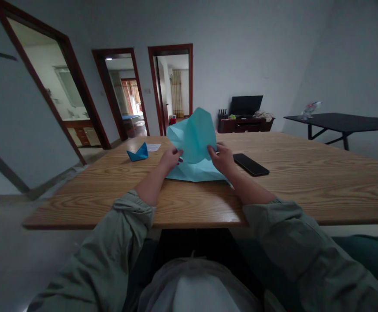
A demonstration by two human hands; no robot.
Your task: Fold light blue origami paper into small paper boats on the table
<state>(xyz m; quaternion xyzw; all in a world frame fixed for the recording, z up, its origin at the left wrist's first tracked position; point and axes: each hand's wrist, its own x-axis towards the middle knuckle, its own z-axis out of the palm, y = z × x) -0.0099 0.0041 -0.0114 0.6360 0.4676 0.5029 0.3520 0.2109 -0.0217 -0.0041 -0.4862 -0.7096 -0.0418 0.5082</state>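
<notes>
A creased light-blue sheet of paper (193,134) is held up above the table between my two hands. My left hand (171,158) pinches its lower left edge, and my right hand (222,157) grips the lower right edge with the thumb in front. Beneath it, more light-blue paper (195,171) lies on the wood; whether the two are one piece I cannot tell. To the left of my left hand stands a folded darker-blue paper boat (138,153). Close to my right hand lies a black smartphone (251,164), its screen dark.
The wooden table (111,199) has its front edge close to my lap. Behind the paper boat lies a small white slip (153,147). A black table (345,123) stands at the right, and a television (246,105) rests on a cabinet at the back. Doorways open at the left.
</notes>
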